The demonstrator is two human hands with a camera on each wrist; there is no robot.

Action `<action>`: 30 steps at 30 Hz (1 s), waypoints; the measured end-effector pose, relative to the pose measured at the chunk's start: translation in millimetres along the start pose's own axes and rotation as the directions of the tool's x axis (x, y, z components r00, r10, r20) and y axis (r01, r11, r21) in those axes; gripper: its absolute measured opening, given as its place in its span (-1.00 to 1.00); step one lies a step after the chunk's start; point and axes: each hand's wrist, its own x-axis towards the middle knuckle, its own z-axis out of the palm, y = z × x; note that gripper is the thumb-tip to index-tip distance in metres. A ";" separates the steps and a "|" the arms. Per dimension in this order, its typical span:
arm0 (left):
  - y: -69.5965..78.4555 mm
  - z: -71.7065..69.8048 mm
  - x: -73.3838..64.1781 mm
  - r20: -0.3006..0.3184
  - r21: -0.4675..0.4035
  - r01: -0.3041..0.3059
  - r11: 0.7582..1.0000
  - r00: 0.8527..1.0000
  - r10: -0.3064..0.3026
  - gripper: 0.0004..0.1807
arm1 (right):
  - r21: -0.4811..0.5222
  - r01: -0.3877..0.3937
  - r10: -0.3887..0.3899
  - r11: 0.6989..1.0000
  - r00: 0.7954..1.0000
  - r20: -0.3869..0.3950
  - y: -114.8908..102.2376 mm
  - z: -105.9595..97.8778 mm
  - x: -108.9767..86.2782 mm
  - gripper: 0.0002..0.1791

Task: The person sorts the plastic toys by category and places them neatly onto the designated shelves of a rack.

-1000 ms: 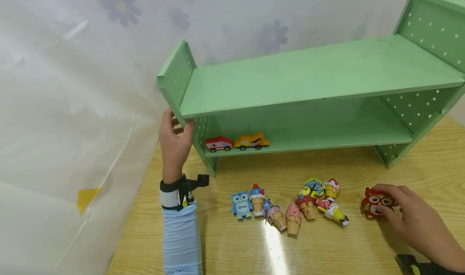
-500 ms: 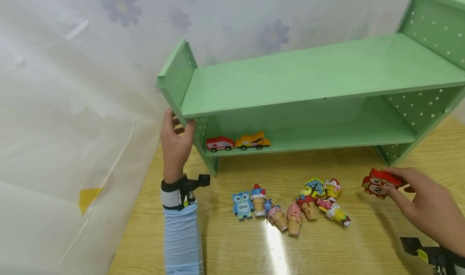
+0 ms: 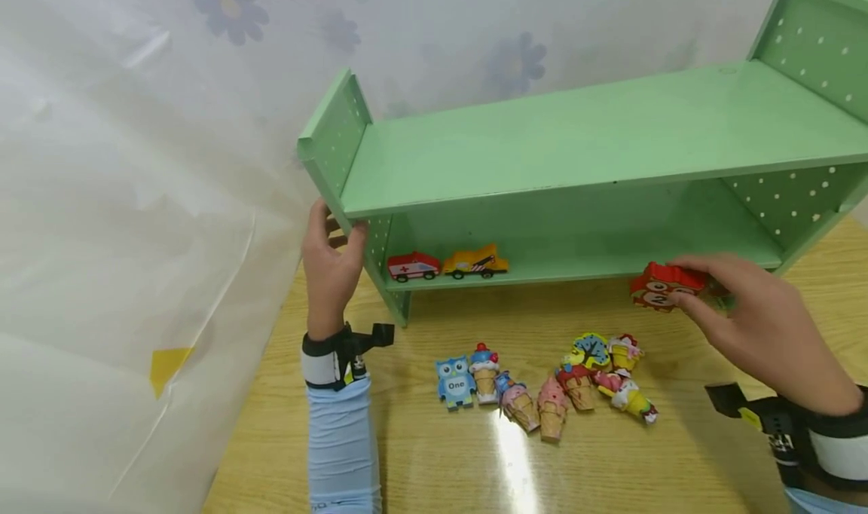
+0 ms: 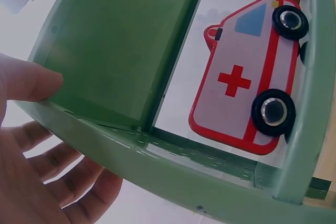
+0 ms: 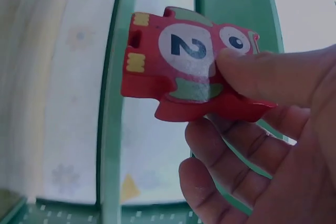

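Observation:
My right hand pinches a red owl toy between thumb and fingers; a black 2 in a white circle marks its belly. The owl is held above the table, before the front edge of the lower shelf board. My left hand grips the left side panel of a green two-tier shelf, thumb on the near side and fingers behind the panel. On the lower board, a toy ambulance stands near that panel, with a yellow tow truck toy beside it.
On the wooden table before the shelf lie a blue owl toy, several ice-cream cone toys and a yellow tree toy. White sheeting with flower prints hangs behind and at the left.
My right hand has lifted the red owl from the table and carried it up and left toward the shelf. The left hand keeps its grip on the side panel.

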 end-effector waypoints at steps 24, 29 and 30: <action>-0.5 0.1 1.0 0.005 -0.010 0.012 1.000 1.000 -0.012 -0.48 | 0.177 0.101 -0.112 0.979 0.992 0.054 -55.3 45.5 75.0 -0.58; -0.9 -0.3 0.9 0.006 -0.009 0.013 1.000 1.000 -0.013 -0.48 | 0.210 0.090 -0.110 0.974 0.990 0.086 -63.1 56.3 82.2 -0.60; -1.2 -0.4 0.7 0.005 -0.007 0.013 1.000 1.000 -0.013 -0.48 | 0.211 0.092 -0.113 0.973 0.990 0.087 -64.3 58.0 83.4 -0.61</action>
